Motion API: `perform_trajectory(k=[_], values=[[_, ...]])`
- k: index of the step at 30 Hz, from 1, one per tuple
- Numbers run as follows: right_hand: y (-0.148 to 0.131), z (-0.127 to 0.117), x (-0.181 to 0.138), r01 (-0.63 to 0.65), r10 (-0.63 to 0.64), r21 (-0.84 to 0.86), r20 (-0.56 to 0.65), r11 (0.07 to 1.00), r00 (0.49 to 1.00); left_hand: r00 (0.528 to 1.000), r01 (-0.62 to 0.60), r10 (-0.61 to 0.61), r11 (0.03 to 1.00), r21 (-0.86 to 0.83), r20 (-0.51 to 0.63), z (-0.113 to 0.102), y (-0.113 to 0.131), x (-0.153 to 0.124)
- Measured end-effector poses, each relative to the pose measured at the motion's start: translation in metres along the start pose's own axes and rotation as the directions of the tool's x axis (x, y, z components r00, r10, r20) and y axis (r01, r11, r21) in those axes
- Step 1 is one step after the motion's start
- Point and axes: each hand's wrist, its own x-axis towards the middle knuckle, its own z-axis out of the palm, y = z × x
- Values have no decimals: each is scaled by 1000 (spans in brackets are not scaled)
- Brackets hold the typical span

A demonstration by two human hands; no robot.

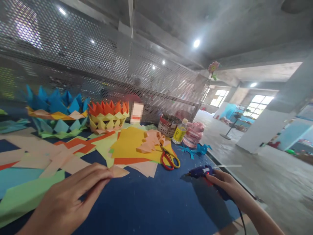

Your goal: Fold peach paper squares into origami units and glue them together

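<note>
My left hand (73, 192) pinches a small folded peach paper piece (118, 171) between thumb and fingers, low over the blue tabletop (151, 202). My right hand (226, 186) grips a blue hot glue gun (202, 171) at the table's right edge, its nozzle pointing left and a glue stick sticking out the back. About a hand's width of bare blue table separates the paper piece from the gun's nozzle.
Red-and-yellow scissors (170, 160) lie by a pile of folded peach pieces (150, 142) on yellow paper. Folded paper baskets, blue (55, 111) and orange-yellow (107, 117), stand at the back by a perforated metal screen. A small bottle (179, 131) and pink tape rolls (193, 133) sit far right.
</note>
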Motion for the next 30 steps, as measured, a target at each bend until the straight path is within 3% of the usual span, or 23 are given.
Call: perform_trajectory(k=[8, 12, 15, 18, 23, 26, 30], values=[[20, 0, 19, 110, -135, -198, -115, 974, 984, 999, -14, 12, 999, 44, 48, -5, 3, 6], [22, -16, 26, 164, -258, -424, -175, 891, 950, 999, -24, 23, 999, 21, 44, -8, 7, 11], [7, -15, 26, 203, -376, -566, -208, 799, 903, 999, -15, 15, 1000, -10, 38, -9, 11, 16], [-25, 16, 24, 364, -495, -609, -53, 704, 867, 998, 2, 1, 999, -39, 64, -10, 14, 19], [-87, 107, 39, 597, -569, -557, 249, 578, 784, 996, 28, -24, 998, -51, 85, -11, 12, 18], [-108, 154, 60, 608, -557, -573, 290, 550, 778, 995, 40, -34, 997, -63, 98, -12, 10, 18], [-110, 192, 79, 585, -541, -609, 285, 535, 791, 991, 73, -62, 993, -89, 118, -12, 7, 19]])
